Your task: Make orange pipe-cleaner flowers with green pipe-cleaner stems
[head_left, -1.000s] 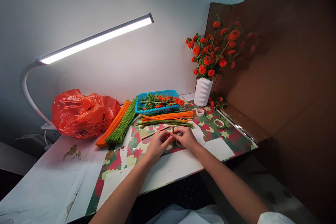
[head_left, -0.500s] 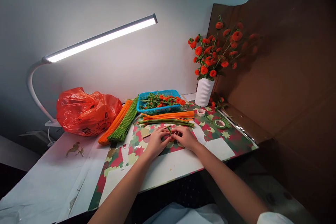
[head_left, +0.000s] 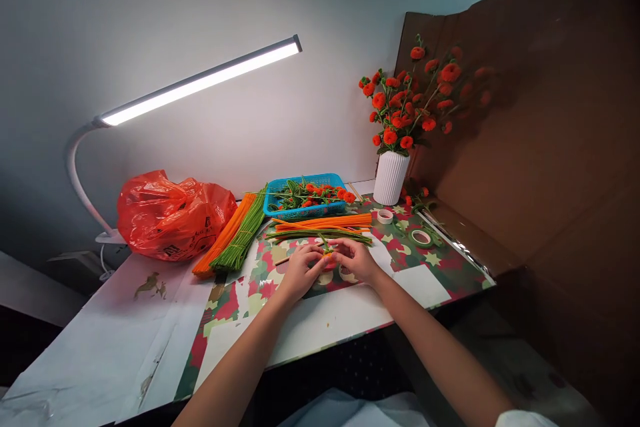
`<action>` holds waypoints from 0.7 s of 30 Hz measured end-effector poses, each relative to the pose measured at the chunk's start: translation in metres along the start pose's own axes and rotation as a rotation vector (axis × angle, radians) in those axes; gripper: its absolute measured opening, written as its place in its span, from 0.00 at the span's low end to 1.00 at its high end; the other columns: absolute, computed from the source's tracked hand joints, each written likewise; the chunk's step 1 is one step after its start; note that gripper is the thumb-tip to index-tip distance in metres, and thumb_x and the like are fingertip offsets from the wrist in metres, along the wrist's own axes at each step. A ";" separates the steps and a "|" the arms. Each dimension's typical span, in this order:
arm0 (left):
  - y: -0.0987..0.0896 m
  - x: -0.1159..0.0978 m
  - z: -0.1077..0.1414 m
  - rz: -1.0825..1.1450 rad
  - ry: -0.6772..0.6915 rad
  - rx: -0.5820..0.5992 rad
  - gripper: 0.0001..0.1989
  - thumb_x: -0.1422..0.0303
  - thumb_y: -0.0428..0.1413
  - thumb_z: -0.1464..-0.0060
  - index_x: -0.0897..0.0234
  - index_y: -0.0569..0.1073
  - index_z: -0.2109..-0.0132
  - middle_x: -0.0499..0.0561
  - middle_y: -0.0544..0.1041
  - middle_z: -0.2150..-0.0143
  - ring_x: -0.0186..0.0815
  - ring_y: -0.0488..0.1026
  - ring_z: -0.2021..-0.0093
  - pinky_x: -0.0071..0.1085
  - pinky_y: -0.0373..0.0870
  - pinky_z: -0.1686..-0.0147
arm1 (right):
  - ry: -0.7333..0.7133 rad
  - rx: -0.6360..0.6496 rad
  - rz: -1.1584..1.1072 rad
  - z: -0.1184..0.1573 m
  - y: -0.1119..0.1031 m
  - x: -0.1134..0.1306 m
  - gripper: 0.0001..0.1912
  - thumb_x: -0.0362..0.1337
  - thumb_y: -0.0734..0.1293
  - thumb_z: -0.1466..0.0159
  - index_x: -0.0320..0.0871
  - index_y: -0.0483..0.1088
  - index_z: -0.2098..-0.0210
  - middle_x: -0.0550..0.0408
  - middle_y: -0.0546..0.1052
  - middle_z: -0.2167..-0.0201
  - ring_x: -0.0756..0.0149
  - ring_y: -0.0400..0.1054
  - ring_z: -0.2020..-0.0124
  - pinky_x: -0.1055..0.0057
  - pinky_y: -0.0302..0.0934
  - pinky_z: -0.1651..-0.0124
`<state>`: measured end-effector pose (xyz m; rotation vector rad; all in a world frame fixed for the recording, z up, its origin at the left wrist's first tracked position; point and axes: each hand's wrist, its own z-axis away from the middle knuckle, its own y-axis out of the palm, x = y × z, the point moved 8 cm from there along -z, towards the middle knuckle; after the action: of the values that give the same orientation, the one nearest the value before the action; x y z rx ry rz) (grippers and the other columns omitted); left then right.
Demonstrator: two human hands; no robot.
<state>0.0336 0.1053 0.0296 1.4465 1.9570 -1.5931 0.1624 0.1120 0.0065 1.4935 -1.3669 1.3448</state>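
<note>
Between my two hands is a small orange pipe-cleaner flower (head_left: 328, 255) with a green stem pointing up and away. My left hand (head_left: 303, 273) pinches it from the left with thumb and fingers. From the right, the fingertips of my right hand (head_left: 356, 261) close on the same flower. My fingers hide much of it. Just beyond my hands lie loose green pipe cleaners (head_left: 325, 235) and orange pipe cleaners (head_left: 335, 220). A thin wooden stick (head_left: 283, 261) shows beside my left hand.
Behind stands a blue basket (head_left: 270, 210) with finished flowers. Leftward are an orange bundle (head_left: 215, 250), a green bundle (head_left: 240, 240), a red plastic bag (head_left: 173, 220) and a lit lamp (head_left: 205, 82). Rightward are a white vase (head_left: 391, 178), tape rolls (head_left: 421, 238) and a cardboard panel (head_left: 500, 147).
The orange flower shows more clearly between my fingertips, and its green stem stands more upright. My hands stay in nearly the same place; the whole view has shifted slightly.
</note>
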 end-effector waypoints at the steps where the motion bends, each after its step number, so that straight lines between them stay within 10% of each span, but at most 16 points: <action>1: -0.002 -0.001 -0.001 0.056 -0.009 -0.017 0.18 0.57 0.49 0.42 0.61 0.79 0.70 0.54 0.77 0.61 0.42 0.69 0.57 0.38 0.62 0.54 | 0.031 -0.007 -0.079 0.000 0.000 -0.002 0.20 0.42 0.69 0.45 0.43 0.70 0.54 0.55 0.75 0.69 0.70 0.67 0.75 0.77 0.58 0.80; 15: -0.021 -0.012 0.007 0.192 0.004 -0.245 0.09 0.62 0.59 0.49 0.60 0.78 0.63 0.52 0.77 0.67 0.34 0.70 0.71 0.30 0.67 0.69 | 0.007 -0.057 -0.174 0.001 0.000 -0.001 0.18 0.48 0.68 0.45 0.42 0.76 0.60 0.55 0.76 0.74 0.75 0.58 0.85 0.77 0.52 0.85; 21: -0.015 -0.004 0.007 0.184 -0.059 -0.255 0.09 0.62 0.58 0.48 0.60 0.80 0.64 0.54 0.79 0.64 0.37 0.73 0.69 0.31 0.70 0.69 | -0.195 -0.132 0.066 0.004 -0.006 0.020 0.11 0.43 0.67 0.41 0.44 0.77 0.64 0.52 0.78 0.67 0.63 0.72 0.68 0.69 0.67 0.68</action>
<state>0.0206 0.0987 0.0389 1.4133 1.8551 -1.2429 0.1669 0.1049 0.0254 1.5328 -1.6075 1.1477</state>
